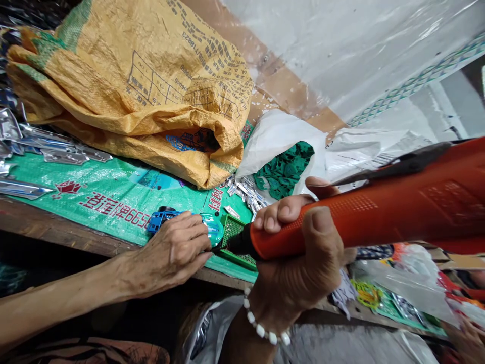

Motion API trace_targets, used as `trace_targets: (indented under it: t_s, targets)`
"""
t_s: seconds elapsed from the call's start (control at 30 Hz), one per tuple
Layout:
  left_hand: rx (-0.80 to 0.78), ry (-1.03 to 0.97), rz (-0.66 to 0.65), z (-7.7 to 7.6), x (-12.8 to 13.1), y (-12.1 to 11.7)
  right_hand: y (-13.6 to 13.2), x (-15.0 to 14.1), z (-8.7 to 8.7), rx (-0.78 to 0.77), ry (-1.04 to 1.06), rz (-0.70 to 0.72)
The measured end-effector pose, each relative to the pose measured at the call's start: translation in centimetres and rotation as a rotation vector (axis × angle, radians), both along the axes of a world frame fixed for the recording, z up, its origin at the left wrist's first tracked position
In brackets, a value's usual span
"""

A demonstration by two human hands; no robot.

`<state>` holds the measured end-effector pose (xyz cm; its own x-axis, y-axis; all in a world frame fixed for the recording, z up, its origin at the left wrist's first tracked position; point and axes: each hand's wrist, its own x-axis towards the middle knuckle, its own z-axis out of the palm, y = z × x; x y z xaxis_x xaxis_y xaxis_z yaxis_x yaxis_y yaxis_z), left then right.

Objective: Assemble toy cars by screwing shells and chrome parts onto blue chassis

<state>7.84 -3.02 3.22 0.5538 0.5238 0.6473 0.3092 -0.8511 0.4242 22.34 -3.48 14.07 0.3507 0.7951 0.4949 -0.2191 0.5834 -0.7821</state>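
My right hand (pixel 299 247) is wrapped round a red electric screwdriver (pixel 364 212), which lies almost level and points left. Its black nose (pixel 242 243) reaches toward my left hand (pixel 180 242), whose fingers are closed on a small toy car. The car's blue chassis (pixel 161 218) with a dark wheel shows on one side of the hand, and a teal body (pixel 212 228) on the other. Just behind the screwdriver's nose, a green perforated tray (pixel 231 227) holds small bits that look like screws. Whether the bit touches the car is hidden by my fingers.
A large yellow woven sack (pixel 151 91) lies at the back. Beside it, a white bag (pixel 265 136) holds dark green pieces, with small silvery parts (pixel 248 194) near its mouth. More silver parts (pixel 60 146) lie left on the green sheet (pixel 113 177). Another person's hand (pixel 468 333) shows at lower right.
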Motion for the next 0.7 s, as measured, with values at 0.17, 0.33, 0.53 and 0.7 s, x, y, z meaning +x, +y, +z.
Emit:
trace_targets:
  t_s: [0.17,0.33,0.53,0.7]
  targets:
    - [0.016,-0.003,0.048,0.2,-0.6,0.2,0.1,0.2,0.2,0.019,-0.044,-0.033]
    - [0.055,0.166,0.102,-0.6,-1.6,1.1,1.4,0.3,0.6,0.026,-0.053,-0.093]
    - [0.112,0.246,0.073,-2.2,-1.9,1.9,3.4,-0.6,0.2,0.044,-0.060,-0.191]
    - [0.135,0.214,0.065,-2.1,-1.7,2.1,4.4,-0.9,-0.8,0.035,-0.083,-0.194]
